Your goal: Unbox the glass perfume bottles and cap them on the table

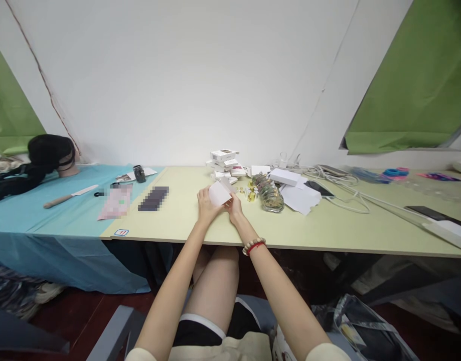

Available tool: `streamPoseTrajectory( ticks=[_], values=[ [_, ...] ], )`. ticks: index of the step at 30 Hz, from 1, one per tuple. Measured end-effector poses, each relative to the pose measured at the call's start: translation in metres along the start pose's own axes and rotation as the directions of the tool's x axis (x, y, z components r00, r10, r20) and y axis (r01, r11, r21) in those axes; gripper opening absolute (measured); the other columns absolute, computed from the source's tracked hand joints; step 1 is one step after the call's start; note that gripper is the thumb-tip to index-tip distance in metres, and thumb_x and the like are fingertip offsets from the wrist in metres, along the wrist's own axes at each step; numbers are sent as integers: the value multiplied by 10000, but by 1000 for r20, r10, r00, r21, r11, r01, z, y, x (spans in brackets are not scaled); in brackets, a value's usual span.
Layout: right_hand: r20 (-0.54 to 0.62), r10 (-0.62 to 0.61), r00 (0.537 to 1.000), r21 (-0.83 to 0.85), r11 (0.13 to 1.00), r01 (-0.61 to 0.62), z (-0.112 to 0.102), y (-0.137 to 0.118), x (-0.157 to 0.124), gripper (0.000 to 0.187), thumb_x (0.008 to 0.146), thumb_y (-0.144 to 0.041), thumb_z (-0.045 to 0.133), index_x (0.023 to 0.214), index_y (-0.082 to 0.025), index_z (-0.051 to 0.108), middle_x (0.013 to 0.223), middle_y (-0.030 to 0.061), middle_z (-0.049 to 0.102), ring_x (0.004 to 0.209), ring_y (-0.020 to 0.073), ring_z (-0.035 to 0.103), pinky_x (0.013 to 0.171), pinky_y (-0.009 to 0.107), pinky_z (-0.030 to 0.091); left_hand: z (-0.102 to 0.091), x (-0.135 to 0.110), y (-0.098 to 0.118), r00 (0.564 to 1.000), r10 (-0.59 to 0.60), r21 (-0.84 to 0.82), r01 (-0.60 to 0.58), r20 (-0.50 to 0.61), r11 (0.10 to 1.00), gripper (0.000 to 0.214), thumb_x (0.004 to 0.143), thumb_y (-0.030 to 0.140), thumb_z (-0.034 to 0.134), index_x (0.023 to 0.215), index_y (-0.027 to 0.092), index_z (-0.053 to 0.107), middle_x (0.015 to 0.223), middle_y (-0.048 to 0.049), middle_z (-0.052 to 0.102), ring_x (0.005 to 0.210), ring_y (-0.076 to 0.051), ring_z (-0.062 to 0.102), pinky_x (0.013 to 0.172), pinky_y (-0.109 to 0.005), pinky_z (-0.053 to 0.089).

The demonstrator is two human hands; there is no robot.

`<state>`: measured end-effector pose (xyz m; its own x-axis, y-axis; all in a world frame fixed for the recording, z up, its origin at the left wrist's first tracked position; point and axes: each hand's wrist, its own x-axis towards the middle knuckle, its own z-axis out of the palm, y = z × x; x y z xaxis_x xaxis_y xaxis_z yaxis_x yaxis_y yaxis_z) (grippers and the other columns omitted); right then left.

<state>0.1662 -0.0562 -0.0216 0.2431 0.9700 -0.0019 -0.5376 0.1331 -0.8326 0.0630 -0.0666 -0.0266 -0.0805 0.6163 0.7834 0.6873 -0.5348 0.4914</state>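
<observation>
Between my two hands I hold a small white box (pixel 219 193), its flap raised toward the back. My left hand (pixel 206 206) is wrapped round the box's left side. On the right side, my right hand (pixel 235 206) grips it with the fingers partly hidden behind it. Just behind stands a stack of small white boxes (pixel 223 161), some with printed faces. Small gold-coloured pieces (pixel 252 193) lie right of my hands, beside a clear-wrapped roll of bangle-like rings (pixel 268 193).
White paper (pixel 301 196), a long white box (pixel 285 176), a phone (pixel 319 188) and white cables (pixel 350 193) lie to the right. Leftward are a knife (pixel 70 196) on blue cloth (pixel 34 215), a black jar (pixel 139 173) and a black-haired mannequin head (pixel 51 153).
</observation>
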Motion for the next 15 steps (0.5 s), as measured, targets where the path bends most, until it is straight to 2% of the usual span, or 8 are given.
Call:
streamPoseTrajectory(
  ticks=[3,15],
  values=[
    [-11,-19,1000,0,1000,19,0,1,0,104,594,-257,524,668,-189,551,635,-24,617,567,102,546,464,194,421,-1,0,1,1000,10,20,-10,0,1000,761,502,300,742,1136,176,341,1061,-91,466,1000,-259,426,869,-394,339],
    [-59,-97,993,-67,993,93,2,-2,-4,124,605,-257,527,693,-176,557,582,-23,579,567,111,542,470,210,463,-3,-2,4,997,-72,22,72,10,997,787,511,329,737,1157,174,314,1095,-104,400,1061,-270,370,900,-405,322]
  ],
)
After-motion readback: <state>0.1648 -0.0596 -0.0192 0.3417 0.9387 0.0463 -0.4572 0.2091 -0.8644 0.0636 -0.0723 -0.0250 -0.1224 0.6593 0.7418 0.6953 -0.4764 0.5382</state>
